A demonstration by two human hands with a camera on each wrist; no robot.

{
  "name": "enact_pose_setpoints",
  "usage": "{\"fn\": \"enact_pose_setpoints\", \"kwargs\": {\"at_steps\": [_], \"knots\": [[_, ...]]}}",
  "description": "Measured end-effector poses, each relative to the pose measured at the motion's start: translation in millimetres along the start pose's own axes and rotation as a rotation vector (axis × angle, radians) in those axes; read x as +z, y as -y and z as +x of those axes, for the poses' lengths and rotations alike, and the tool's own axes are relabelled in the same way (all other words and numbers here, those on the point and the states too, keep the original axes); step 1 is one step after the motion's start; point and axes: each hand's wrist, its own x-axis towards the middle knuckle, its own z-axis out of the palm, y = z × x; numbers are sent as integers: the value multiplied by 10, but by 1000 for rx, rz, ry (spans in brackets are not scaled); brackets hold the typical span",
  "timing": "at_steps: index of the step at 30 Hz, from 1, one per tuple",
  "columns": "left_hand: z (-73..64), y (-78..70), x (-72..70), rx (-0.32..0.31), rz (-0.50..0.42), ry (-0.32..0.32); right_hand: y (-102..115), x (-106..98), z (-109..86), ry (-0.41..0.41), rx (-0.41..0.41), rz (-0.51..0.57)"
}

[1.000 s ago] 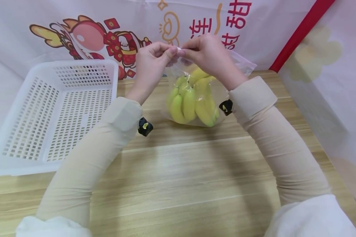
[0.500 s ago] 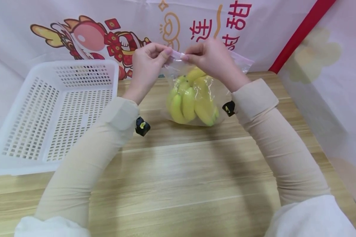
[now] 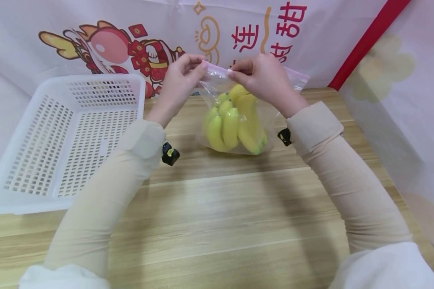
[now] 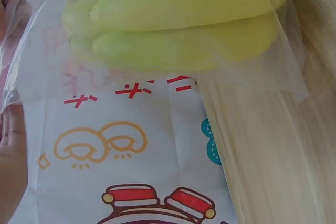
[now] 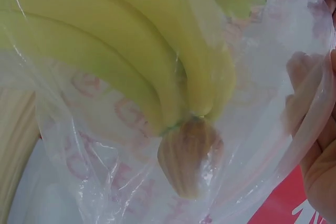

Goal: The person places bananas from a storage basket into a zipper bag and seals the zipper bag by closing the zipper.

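Observation:
A clear zip bag [image 3: 271, 116] with a pinkish top strip stands on the table, holding yellow bananas [image 3: 230, 127]. My left hand [image 3: 179, 82] pinches the bag's upper left corner between thumb and fingers. Right of it, along the strip, my right hand [image 3: 269, 78] pinches a small white slider [image 3: 230, 72]. Through the film in the right wrist view, the bananas [image 5: 131, 40] join at a brown stem [image 5: 189, 153]. Part of my right hand [image 5: 320, 166] shows at that view's edge. In the left wrist view, the bananas [image 4: 184, 3] lie behind hazy plastic.
A white perforated plastic basket [image 3: 54, 200] stands on the left of the wooden table [image 3: 217, 224]. Behind the bag hangs a white printed cloth [image 3: 159, 24] with red characters and a cartoon figure. A red band [image 3: 369, 44] runs down at the right.
My right hand has slid right along the bag's top strip with the white slider. The left hand has shifted slightly left, widening the gap between the hands. The bananas stay about where they were.

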Motion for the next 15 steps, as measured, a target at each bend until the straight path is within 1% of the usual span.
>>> {"fn": "enact_pose_setpoints", "kwargs": {"at_steps": [3, 5, 8, 11, 15], "knots": [[-7, -17, 13, 14, 49, 57, 1, 10, -2, -10, -34, 9], [-3, -26, 40, 16, 81, 68, 10, 21, 4, -8, -58, 15], [5, -34, 87, 13, 106, 57, 24, 32, 16, 11, -75, 13], [9, -41, 114, 2, 117, 32, 38, 33, 28, 42, -57, 1], [9, -42, 119, 11, 105, 2, 50, 37, 43, 63, -26, -10]]}}
